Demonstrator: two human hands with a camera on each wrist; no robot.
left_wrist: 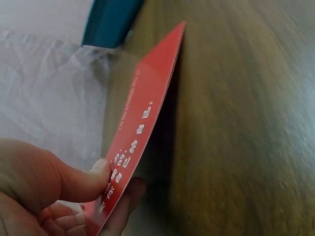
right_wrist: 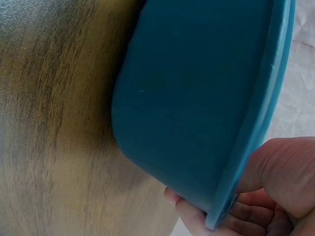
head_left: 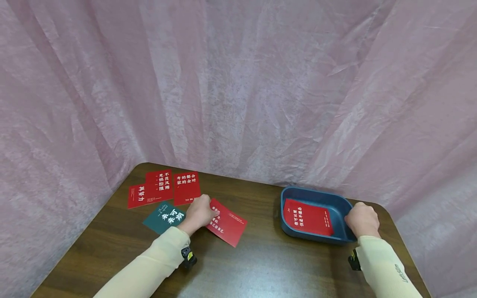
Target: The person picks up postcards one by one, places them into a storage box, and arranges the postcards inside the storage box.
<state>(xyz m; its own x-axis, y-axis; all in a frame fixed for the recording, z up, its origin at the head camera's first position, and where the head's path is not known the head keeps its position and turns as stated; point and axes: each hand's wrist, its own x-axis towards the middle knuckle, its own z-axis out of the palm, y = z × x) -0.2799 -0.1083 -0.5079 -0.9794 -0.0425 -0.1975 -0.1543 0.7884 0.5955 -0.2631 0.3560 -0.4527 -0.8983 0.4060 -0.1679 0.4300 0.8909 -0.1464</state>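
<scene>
Between thumb and fingers, my left hand (head_left: 200,213) pinches one end of a red card (head_left: 229,225) with white writing. In the left wrist view the card (left_wrist: 142,103) is tilted, its far part raised off the table. My right hand (head_left: 362,220) grips the right end of a blue tray (head_left: 314,194), thumb over the rim and fingers beneath it, as the right wrist view shows. Inside the tray lies a red card (head_left: 309,217), toward its left side; whether others lie under it I cannot tell.
On the left of the wooden table (head_left: 257,265) lie a green card (head_left: 164,217) and several red cards: one (head_left: 187,188) by the back edge, another (head_left: 159,184) overlapping or touching a third (head_left: 137,196). A pink curtain (head_left: 238,91) hangs behind the table.
</scene>
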